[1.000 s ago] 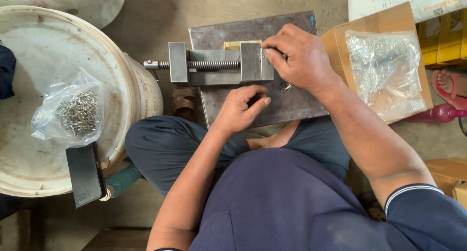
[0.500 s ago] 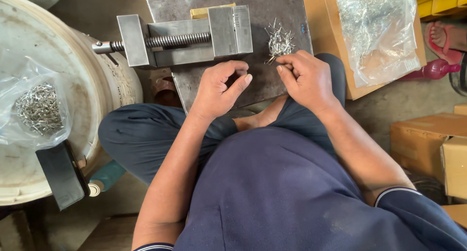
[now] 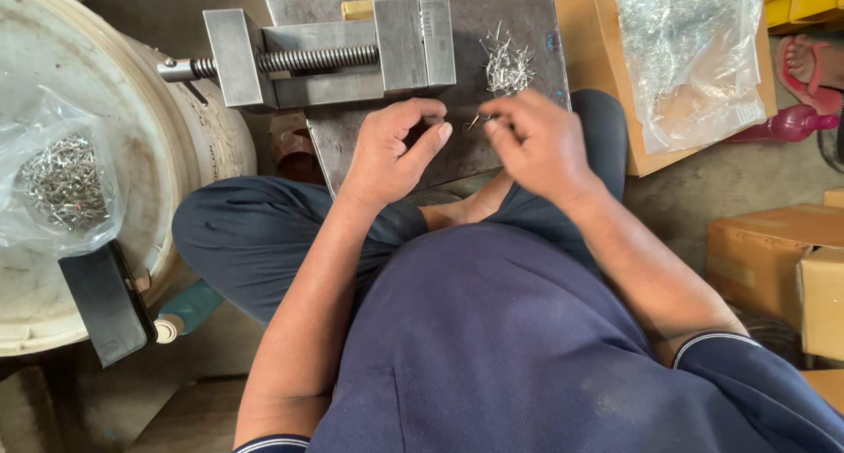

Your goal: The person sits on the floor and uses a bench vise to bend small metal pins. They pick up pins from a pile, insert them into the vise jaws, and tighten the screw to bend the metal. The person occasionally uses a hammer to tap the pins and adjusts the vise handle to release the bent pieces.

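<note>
Steel-grey, the small thin metal pin I pinch in my right hand points lengthwise toward my loosely curled, empty left hand, just beside it.

Bare concrete floor, white plastic drum at one side, stacked cardboard boxes opposite, in daylight.

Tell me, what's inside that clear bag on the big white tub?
The clear bag on the white tub holds a heap of small shiny metal pieces. The pieces at the bottom of the heap are covered by those on top.
</note>
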